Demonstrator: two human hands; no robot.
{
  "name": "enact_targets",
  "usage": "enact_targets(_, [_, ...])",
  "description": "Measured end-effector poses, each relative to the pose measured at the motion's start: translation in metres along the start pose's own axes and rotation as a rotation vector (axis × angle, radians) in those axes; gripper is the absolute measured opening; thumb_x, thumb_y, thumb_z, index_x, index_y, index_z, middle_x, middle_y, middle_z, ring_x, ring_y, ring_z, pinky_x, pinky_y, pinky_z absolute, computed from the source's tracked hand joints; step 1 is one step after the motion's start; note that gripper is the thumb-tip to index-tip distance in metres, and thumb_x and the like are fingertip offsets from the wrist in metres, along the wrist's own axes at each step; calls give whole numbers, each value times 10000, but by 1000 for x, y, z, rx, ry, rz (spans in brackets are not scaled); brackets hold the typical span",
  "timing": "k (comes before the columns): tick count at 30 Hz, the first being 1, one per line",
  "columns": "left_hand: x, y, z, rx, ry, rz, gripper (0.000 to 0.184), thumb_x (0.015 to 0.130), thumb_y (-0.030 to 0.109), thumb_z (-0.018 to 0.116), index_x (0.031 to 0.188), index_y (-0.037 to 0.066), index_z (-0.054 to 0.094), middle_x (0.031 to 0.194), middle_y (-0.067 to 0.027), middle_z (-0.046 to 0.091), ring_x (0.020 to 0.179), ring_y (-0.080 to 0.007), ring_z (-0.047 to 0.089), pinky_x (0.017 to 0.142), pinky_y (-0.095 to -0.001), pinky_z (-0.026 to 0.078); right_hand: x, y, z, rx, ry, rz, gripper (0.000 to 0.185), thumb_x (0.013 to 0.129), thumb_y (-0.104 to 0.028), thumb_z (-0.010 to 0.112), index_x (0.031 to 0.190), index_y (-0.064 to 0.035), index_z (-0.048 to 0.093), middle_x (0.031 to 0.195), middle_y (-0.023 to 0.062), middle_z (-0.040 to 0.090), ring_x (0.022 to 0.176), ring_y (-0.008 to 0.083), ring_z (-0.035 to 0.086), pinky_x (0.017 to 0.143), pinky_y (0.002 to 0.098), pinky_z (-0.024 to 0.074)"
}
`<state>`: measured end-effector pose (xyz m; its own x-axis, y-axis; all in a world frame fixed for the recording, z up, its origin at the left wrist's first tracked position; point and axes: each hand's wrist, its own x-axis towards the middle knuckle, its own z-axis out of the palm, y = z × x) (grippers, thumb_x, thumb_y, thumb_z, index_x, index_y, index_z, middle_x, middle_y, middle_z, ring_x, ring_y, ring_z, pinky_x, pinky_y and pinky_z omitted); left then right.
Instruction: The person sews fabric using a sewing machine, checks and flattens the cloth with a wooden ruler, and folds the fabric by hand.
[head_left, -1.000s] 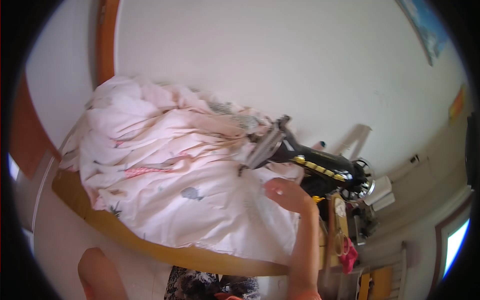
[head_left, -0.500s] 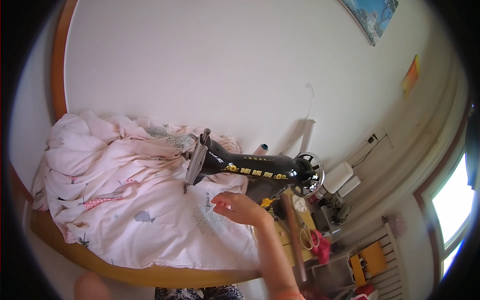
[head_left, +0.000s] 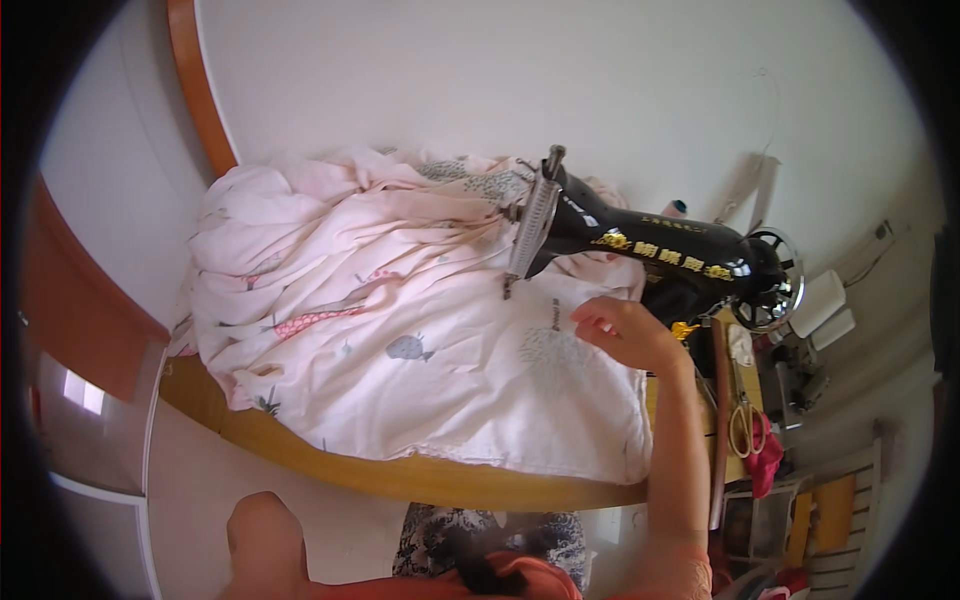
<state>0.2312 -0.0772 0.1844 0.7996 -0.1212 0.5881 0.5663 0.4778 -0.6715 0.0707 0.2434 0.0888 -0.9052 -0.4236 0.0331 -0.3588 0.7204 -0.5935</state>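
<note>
Reaching in from five o'clock, the right arm is bringing its hand (head_left: 625, 332) over the near right part of the white-and-pink cloth (head_left: 430, 340), just beside the black sewing machine (head_left: 660, 240). That right hand is curling its fingers loosely, half open, and I cannot tell whether they are touching the fabric. Taking the right hand as the dial's centre, the cloth is spreading toward nine o'clock, bunching at its far side and lying flatter toward the near edge of the table (head_left: 400, 485). The machine is standing between twelve and two, its needle end (head_left: 507, 290) poking down over the cloth at ten o'clock and its handwheel (head_left: 775, 280) sitting between two and three. A spool (head_left: 677, 208) is showing behind the machine at one. Toward four o'clock, scissors (head_left: 742, 430) are lying by a bright pink cloth (head_left: 765, 460), with a brown stick (head_left: 719, 430) running alongside them. Down at eight o'clock, the left arm (head_left: 265, 530) is bending, its hand staying out of sight, so I cannot tell whether it is opening, closing or gripping. Patterned trousers (head_left: 490, 540) are showing below the table edge, toward seven.
</note>
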Motion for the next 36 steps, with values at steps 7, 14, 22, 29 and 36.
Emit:
enact_targets(7, [-108,8,27,-297,-1142,-1258,238,771,-64,549,999,-10,589,1041,-149,535,904,-275,568,788,-372,480,15,-5,25,17,170,-126,126,817,-75,603,903,14,621,934,139,607,808,290,625,733,337,491])
enact_targets(14, [-216,43,21,-209,-1478,-1320,261,854,44,543,1103,-33,550,1181,-185,478,1048,-343,488,867,-363,437,20,1,71,-14,423,-152,157,781,-31,610,930,18,598,1032,134,565,950,313,558,784,369,478])
enact_targets(22, [-231,60,21,-128,-1695,-1083,578,824,381,597,1259,22,473,1371,-181,349,1251,-343,331,1010,-498,296,18,23,63,-254,420,-250,266,770,-72,640,1026,-37,577,1116,88,544,1033,285,518,869,381,431])
enact_targets(29, [-231,62,21,-118,-1733,-1055,679,772,475,618,1274,43,469,1398,-174,331,1272,-344,301,1015,-545,268,22,28,49,-258,398,-234,230,835,-141,594,1046,-50,577,1072,85,565,954,253,570,769,345,466])
enact_targets(36, [-233,60,21,-128,-1761,-1077,716,771,503,601,1301,43,460,1390,-179,363,1283,-335,321,1034,-549,228,106,21,43,1415,239,104,253,892,-226,563,1040,-23,589,994,97,621,927,210,604,837,368,503])
